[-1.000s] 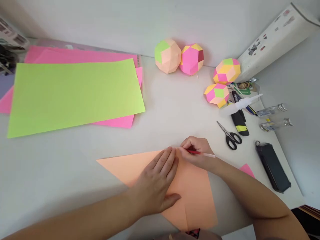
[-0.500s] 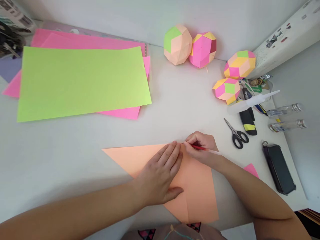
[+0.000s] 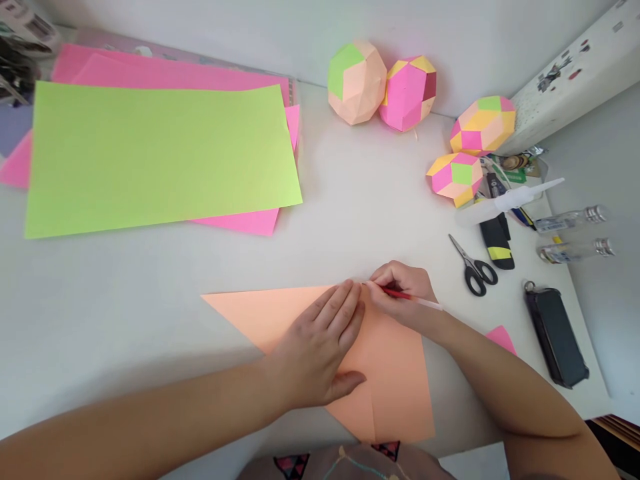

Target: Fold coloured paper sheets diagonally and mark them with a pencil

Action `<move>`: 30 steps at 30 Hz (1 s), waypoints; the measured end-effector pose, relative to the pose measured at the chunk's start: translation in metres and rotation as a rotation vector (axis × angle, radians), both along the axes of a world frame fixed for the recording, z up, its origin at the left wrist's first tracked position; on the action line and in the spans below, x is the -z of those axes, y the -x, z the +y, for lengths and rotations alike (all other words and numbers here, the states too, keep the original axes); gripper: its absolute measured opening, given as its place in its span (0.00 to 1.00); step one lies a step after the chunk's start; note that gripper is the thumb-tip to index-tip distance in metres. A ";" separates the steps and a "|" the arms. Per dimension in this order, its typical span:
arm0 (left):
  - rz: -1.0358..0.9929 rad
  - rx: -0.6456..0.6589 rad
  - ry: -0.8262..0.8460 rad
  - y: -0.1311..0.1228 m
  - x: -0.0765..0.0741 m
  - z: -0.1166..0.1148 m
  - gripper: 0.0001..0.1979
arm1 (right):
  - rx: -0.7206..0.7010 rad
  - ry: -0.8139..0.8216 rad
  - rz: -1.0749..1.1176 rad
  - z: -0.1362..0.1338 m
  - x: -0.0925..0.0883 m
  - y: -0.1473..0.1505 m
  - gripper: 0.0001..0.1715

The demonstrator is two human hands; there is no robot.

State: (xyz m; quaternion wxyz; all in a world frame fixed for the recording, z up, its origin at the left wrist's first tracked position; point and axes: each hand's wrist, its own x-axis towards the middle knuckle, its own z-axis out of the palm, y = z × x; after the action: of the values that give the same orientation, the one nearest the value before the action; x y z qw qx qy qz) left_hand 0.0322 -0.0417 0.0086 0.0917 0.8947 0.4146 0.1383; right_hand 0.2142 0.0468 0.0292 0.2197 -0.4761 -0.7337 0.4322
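Note:
A sheet of orange paper, folded over at the left into a slanted point, lies in front of me on the white table. My left hand presses flat on it, fingers together and thumb stretched out to the side. Close to those fingertips, my right hand grips a slim red pen with a pale rear end. The pen's tip is at the paper's far edge, mostly hidden by my fingers. A vertical crease runs down the lower part of the sheet.
Green paper covers pink sheets at the left. Faceted paper balls stand along the back. On the right are scissors, a box cutter, a dropper bottle, glass bottles and a black phone case.
The whole view has shifted slightly. Both hands keep their places on the orange paper, and the pen stays at its far edge with no clear movement.

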 end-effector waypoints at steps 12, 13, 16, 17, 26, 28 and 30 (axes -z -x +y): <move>0.028 -0.008 0.015 -0.001 0.002 -0.001 0.42 | -0.012 0.011 -0.034 -0.001 0.000 -0.001 0.10; 0.025 -0.008 0.015 -0.001 0.003 -0.001 0.42 | -0.007 0.009 -0.035 -0.001 0.000 -0.001 0.10; 0.016 -0.010 0.014 -0.001 0.003 -0.001 0.42 | 0.007 0.009 -0.039 -0.001 0.000 -0.001 0.10; 0.013 -0.011 0.013 -0.001 0.003 -0.001 0.42 | 0.005 0.018 -0.034 -0.002 0.000 -0.002 0.10; 0.004 -0.003 -0.002 0.003 -0.001 0.003 0.40 | 0.182 0.046 0.471 0.010 0.011 -0.003 0.10; 0.030 0.000 0.010 0.007 -0.001 0.010 0.40 | 0.240 -0.036 0.516 0.014 0.009 -0.003 0.11; 0.050 -0.002 0.020 0.015 0.000 0.020 0.40 | 0.261 -0.081 0.509 0.013 0.002 -0.005 0.11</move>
State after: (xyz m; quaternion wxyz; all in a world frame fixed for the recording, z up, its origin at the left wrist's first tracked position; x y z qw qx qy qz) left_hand 0.0177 -0.0220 0.0091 0.0903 0.8964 0.4193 0.1116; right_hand 0.2193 0.0595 0.0272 0.4694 -0.4338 -0.6039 0.4762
